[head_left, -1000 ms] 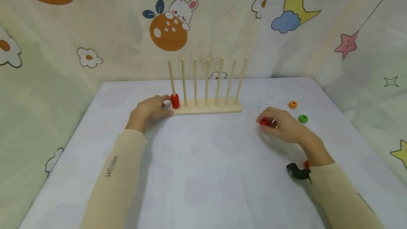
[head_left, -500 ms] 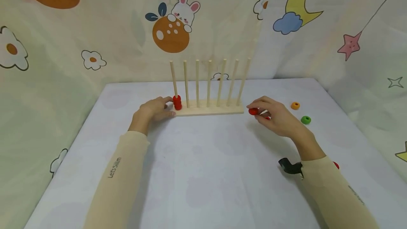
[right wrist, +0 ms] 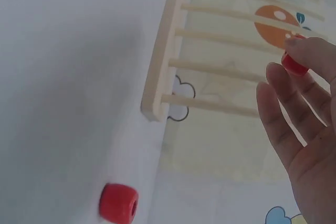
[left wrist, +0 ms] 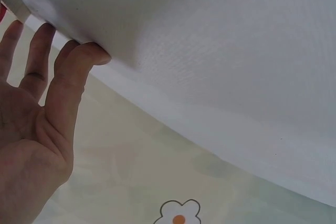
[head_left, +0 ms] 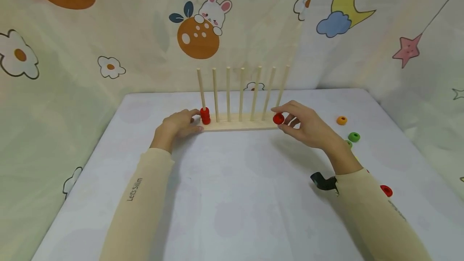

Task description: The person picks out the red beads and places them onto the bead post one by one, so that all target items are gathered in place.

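A wooden peg rack (head_left: 241, 124), a flat base with several upright sticks, stands at the back of the table. Red beads (head_left: 205, 116) are stacked low on its leftmost stick. My left hand (head_left: 177, 124) holds the left end of the base, thumb at the front corner and forefinger by these beads. At the right end, my right hand (head_left: 302, 124) pinches a red bead (head_left: 278, 118) between thumb and forefinger, in front of the last stick's foot. In the right wrist view that bead (right wrist: 295, 62) is partly covered by the thumb, with the other fingers spread.
Another red bead (right wrist: 119, 203) lies on the table beyond the rack's end in the right wrist view. On the right side are an orange bead (head_left: 342, 120), green beads (head_left: 354, 137) and a red bead (head_left: 386, 190). A printed cloth (head_left: 145, 31) hangs behind the table.
My right hand has lifted the red bead and carried it left to the rack's right end. The left hand stays at the rack's left end. More beads show behind the right forearm.
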A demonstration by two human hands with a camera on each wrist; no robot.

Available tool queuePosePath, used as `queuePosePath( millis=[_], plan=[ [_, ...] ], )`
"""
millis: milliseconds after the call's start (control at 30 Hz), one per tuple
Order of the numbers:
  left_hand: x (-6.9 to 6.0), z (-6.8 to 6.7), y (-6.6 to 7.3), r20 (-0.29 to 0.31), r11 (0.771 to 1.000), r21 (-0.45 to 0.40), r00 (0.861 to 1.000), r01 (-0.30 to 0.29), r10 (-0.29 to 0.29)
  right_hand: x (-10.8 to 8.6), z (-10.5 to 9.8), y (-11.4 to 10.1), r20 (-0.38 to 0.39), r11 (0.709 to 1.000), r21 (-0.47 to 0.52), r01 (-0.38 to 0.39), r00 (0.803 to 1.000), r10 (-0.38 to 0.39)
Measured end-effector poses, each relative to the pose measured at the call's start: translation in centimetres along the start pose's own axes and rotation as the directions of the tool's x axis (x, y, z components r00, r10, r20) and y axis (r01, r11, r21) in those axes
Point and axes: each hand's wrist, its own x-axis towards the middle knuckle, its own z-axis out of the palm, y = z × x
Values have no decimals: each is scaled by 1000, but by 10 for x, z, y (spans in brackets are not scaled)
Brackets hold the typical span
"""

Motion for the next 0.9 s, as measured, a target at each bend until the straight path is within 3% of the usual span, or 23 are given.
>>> queuePosePath(
  millis=[567,900],
  plan=[
    [1,1,1,-13,1000,-3,1000,-4,4,37,12,-13,-96,999,27,36,995,-34],
    [0,1,1,-10,1000,-10,1000,5,-5,52,23,-14,-220,994,73,86,973,-68]
  ],
)
